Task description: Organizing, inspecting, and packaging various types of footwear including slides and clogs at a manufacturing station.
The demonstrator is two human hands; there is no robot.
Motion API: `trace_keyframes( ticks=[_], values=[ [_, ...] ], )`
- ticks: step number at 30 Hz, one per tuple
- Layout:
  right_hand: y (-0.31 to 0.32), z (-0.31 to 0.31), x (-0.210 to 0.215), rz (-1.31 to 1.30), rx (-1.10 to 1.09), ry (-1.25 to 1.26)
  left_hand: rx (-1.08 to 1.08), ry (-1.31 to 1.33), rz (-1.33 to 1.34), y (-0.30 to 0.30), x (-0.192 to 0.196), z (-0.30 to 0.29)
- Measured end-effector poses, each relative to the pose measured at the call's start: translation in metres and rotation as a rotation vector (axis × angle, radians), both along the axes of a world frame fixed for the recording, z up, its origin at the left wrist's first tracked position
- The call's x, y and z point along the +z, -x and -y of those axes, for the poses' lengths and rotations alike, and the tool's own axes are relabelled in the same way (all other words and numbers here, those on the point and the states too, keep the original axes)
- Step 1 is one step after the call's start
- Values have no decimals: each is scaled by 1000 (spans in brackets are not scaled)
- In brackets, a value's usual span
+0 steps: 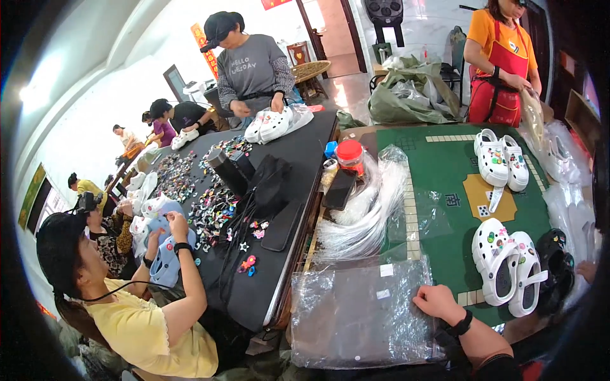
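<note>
My left hand (438, 302) rests at the right edge of a clear plastic bag (356, 317), its fingers closed on the film. The bag lies flat at the near edge of the table, with small white labels on it. A patch of skin at the far right rim appears to be my right hand (587, 272), beside clear plastic; its fingers are hidden. Between the hands stand white clogs (492, 254) with colourful charms, and black clogs (554, 260) close to the right hand. Farther back is another white pair (492, 159).
A bundle of clear strands (375, 216), a phone (340, 188) and a red-lidded jar (349, 155) lie left of the green mat (438, 159). Loose charms (219, 216) cover the black table (279, 273). Co-workers handle clogs there; another person stands at back right.
</note>
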State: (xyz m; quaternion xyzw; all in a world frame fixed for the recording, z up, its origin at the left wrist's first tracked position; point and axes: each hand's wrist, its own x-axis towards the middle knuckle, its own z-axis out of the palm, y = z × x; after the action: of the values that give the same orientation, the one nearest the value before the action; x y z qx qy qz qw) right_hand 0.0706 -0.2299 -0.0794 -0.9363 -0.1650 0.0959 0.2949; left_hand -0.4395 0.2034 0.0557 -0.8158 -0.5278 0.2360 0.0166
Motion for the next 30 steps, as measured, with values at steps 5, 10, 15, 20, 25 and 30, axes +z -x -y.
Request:
trace_keyframes(
  ticks=[5,10,15,20,25,30],
  values=[
    [-1,-2,6,-17,22,34,1,0,19,-8,-2,-6],
    [3,0,3,-4,8,17,3,-17,53,-16,-3,-4],
    [4,2,0,7,33,-2,13,-46,76,-16,4,13],
    [0,3,-3,18,72,-22,68,-91,86,-5,19,44],
    [-5,6,-5,33,127,-49,164,-121,41,31,44,99],
    [-1,22,-5,58,73,-80,144,-162,45,32,59,108]
  ],
)
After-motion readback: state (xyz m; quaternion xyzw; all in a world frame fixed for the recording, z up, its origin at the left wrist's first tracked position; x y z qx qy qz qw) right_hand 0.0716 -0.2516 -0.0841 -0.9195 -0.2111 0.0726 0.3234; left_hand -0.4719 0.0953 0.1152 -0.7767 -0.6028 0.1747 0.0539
